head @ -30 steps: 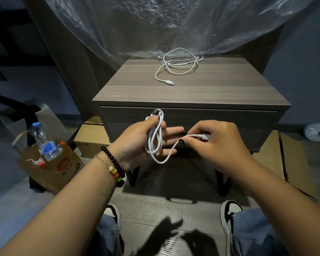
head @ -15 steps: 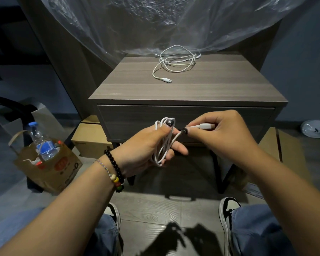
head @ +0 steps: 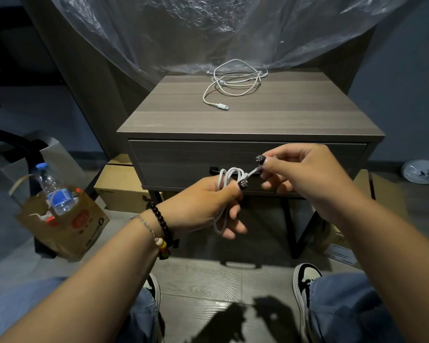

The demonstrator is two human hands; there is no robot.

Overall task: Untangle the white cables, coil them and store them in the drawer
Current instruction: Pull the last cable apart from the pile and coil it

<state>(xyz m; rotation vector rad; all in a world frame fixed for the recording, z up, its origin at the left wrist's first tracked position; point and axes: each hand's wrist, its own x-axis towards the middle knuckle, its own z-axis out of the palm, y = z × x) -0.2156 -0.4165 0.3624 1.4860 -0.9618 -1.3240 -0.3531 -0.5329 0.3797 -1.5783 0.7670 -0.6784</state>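
Your left hand (head: 203,204) is gripping the coiled white cable (head: 229,178) before the closed drawer (head: 183,162), while your right hand (head: 305,174) is pinching its plug end. The second cable (head: 235,82) is lying tangled on the desk (head: 307,115); the paper bag's (head: 70,226) print is proving unreadable.

Dim room, light from above and behind camera. Hard hand shadows on floor (head: 208,280). Glare patches on plastic sheet (head: 208,26). Wide-angle bending at edges. Corners dark; centre sharp.
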